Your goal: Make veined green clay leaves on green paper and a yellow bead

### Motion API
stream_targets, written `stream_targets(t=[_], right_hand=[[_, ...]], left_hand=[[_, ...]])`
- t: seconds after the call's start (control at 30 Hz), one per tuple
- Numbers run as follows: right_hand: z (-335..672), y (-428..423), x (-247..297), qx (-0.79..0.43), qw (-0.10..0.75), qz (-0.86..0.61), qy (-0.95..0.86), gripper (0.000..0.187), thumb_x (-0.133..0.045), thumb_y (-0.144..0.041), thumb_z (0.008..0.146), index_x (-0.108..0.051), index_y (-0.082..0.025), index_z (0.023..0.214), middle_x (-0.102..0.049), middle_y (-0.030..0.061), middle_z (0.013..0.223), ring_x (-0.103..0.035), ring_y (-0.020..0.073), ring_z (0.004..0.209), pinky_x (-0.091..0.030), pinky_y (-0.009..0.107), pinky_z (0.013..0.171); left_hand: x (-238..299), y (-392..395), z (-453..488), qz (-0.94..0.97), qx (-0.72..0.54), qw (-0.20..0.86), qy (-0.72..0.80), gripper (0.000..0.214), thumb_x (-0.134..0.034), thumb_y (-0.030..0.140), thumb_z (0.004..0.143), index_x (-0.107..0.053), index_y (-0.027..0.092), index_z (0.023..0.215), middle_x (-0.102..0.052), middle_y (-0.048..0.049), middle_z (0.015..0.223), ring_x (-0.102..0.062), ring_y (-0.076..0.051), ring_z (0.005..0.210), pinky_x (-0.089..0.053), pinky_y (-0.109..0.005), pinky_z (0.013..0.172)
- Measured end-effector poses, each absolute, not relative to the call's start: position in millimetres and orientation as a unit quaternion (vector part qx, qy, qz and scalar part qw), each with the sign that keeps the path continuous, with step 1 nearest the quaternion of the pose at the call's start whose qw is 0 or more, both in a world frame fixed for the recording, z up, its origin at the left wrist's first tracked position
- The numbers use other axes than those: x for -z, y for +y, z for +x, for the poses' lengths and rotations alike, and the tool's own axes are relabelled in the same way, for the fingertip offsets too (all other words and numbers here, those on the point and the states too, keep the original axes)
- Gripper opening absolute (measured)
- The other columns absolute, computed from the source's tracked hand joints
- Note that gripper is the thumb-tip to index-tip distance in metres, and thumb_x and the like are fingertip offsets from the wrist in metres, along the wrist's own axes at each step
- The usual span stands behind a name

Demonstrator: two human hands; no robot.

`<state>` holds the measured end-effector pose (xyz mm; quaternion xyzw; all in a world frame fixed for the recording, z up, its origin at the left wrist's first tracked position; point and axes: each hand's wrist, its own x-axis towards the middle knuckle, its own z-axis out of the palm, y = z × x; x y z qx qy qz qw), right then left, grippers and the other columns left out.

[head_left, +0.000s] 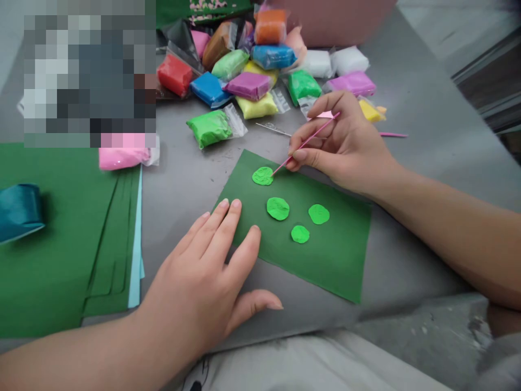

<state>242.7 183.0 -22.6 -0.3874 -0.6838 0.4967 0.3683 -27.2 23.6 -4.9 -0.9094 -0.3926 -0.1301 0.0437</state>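
Observation:
My right hand (329, 141) pinches a thin pink stick (311, 138), its tip touching the right edge of a flattened light-green clay disc (262, 176). That disc has lines marked in its surface and lies near the upper left corner of a dark green sheet of paper (329, 266). Several other flat clay discs of the same green, one of them a larger disc (278, 208), are spread over the sheet. My left hand (215, 260) lies with its fingers stretched out, fingertips on the sheet's left edge and thumb apart.
Several bagged blocks of coloured clay are heaped at the back, with a green clay packet (209, 128) nearest. Behind my right hand lie a metal tool (272, 128) and another pink stick (394, 135). Larger green sheets (52, 282) and a teal ribbon roll (20, 212) are at left.

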Motion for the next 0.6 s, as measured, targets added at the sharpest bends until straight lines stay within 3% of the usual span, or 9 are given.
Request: stream_targets(t=[0.27, 0.43, 0.6], right_hand=[[241.6, 184.5, 24.8, -0.503, 0.373, -0.354, -0.695, 0.056, -0.091, -0.023, 0.079, -0.042, -0.032, 0.106, -0.075, -0.0109, 0.084, -0.076, 0.0153, 0.068, -0.069, 0.039, 0.075], [239.7, 184.0, 24.8, -0.511, 0.374, -0.362, -0.684, 0.06, -0.095, -0.029, 0.077, -0.042, -0.033, 0.104, -0.074, -0.0117, 0.083, -0.075, 0.0138, 0.067, -0.068, 0.037, 0.075], [243.5, 185.2, 17.2, -0.535, 0.448, -0.359, -0.62, 0.067, -0.097, -0.039, 0.073, -0.04, -0.032, 0.106, -0.075, -0.0131, 0.084, -0.074, 0.0124, 0.067, -0.065, 0.034, 0.071]], left_hand=[[4.1, 23.5, -24.9, -0.91, 0.132, 0.045, -0.39, 0.071, -0.033, 0.061, 0.115, -0.071, 0.003, 0.13, -0.067, -0.0385, 0.145, -0.071, -0.05, 0.136, -0.066, -0.064, 0.103], [2.2, 26.2, -24.3, -0.908, 0.13, 0.074, -0.392, 0.073, -0.03, 0.061, 0.115, -0.074, 0.004, 0.127, -0.071, -0.0354, 0.143, -0.074, -0.046, 0.132, -0.066, -0.059, 0.104], [-6.0, 24.3, -21.0, -0.911, 0.117, 0.113, -0.38, 0.075, -0.03, 0.06, 0.116, -0.078, 0.003, 0.12, -0.077, -0.0339, 0.131, -0.081, -0.044, 0.118, -0.069, -0.055, 0.094]])
